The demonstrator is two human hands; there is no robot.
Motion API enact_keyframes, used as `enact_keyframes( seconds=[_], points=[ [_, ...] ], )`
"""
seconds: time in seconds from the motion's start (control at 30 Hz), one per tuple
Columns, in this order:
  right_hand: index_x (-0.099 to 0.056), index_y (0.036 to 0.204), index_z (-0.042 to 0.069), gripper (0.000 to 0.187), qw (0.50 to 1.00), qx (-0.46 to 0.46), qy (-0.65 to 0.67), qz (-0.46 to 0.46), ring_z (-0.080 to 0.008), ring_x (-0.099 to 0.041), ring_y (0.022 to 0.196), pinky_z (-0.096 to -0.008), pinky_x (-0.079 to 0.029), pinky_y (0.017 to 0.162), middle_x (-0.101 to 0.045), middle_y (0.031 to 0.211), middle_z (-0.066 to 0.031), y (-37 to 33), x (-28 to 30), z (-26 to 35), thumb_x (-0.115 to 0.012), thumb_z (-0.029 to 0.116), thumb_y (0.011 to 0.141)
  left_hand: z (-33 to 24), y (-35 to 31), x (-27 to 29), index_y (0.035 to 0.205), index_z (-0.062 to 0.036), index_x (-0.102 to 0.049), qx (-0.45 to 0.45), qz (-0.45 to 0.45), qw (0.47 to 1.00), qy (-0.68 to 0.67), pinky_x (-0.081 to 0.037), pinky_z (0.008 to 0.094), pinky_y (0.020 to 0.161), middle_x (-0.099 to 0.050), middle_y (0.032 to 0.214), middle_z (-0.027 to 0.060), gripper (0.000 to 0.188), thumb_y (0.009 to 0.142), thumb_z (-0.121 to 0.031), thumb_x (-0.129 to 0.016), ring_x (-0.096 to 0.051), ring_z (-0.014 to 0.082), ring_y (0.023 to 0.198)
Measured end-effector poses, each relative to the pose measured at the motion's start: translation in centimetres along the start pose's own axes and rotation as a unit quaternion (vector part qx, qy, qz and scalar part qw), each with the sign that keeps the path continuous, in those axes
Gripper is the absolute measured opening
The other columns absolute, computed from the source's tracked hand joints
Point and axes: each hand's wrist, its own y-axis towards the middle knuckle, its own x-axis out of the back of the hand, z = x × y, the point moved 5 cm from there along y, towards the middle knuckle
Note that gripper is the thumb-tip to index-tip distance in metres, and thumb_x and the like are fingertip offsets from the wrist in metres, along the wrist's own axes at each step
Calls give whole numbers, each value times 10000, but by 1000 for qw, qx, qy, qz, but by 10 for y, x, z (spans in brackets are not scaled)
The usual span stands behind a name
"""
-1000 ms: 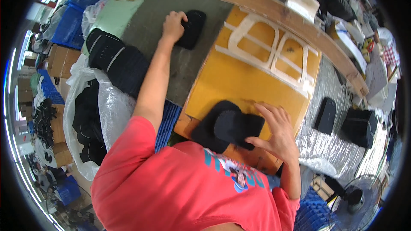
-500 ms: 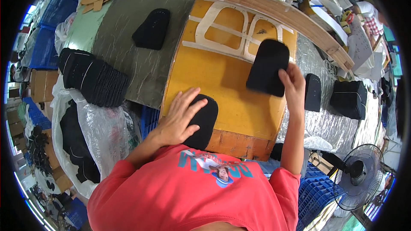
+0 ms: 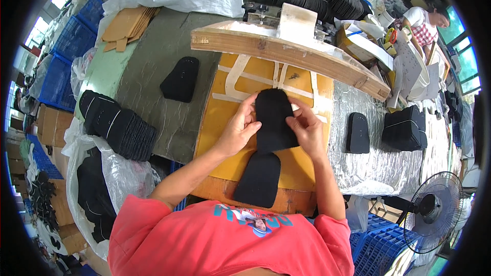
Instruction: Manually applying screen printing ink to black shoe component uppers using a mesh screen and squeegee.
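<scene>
A black rounded panel, apparently of fabric [image 3: 276, 122], is held up above a yellow board [image 3: 215, 133]. My left hand [image 3: 239, 129] grips its left edge, with the thumb near the face. At its right edge, my right hand [image 3: 308, 129] pinches the panel between thumb and fingers. A second black panel [image 3: 258, 180] lies flat at the board's near edge, its top just below the held one. White frame outlines [image 3: 236, 76] mark the far part of the board, partly hidden behind the held panel and a wooden beam [image 3: 286, 51].
Single black panels lie left [image 3: 181, 79] and right [image 3: 358, 133] of the board. Black stacks stand farther left [image 3: 120, 128] and right [image 3: 404, 129]. A fan [image 3: 432, 209] and blue crate [image 3: 378, 245] are at lower right. Co-workers [image 3: 422, 25] appear at the back.
My right hand has brought its panel leftward to the middle. My left hand has left the near panel and taken the other edge of the held one. The head view has shifted too.
</scene>
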Motion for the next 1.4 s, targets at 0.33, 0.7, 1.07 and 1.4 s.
enact_keyframes(
  seconds=[0.33, 0.7, 1.07, 1.4],
  points=[
    [-661, 1086, 20, 233, 989, 127, -57, -44, -184, -611, 700, -296, -509, 671, -661, 947, -96, -2, 2, 16, -696, 21, 855, -14, 15, -6, 1109, -36, -649, -131, -24, 982, 131, -420, 233, 699, -504, 866, -35, 223, 945, -51, -499, -446, 54, 737],
    [-662, 1017, 7, 257, 930, 52, -312, -187, -403, -640, 802, -481, -473, 711, -664, 831, -219, 118, 63, -68, -677, 217, 869, -2, 7, 59, 1027, -32, -575, -121, -57, 924, 358, -452, 329, 801, -562, 949, 83, 202, 839, 39, -555, -580, 245, 887],
    [-473, 1382, 40, 580, 874, 136, -466, -17, -383, -367, 1347, -503, -228, 1126, -478, 1403, -220, 115, 8, -52, -560, 407, 941, -4, 6, 66, 1102, -29, -581, -146, -89, 920, 352, -428, 341, 932, -551, 1067, 126, 286, 833, 66, -565, -553, 301, 1027],
    [-373, 1463, 40, 923, 857, 128, -499, -13, -372, -244, 1437, -522, -151, 1169, -344, 1514, -194, 103, 3, -56, -579, 679, 829, -12, 101, 67, 1100, -49, -621, -79, -52, 961, 262, -433, 323, 909, -626, 1059, 95, 299, 837, 60, -532, -590, 260, 1036]
  ],
)
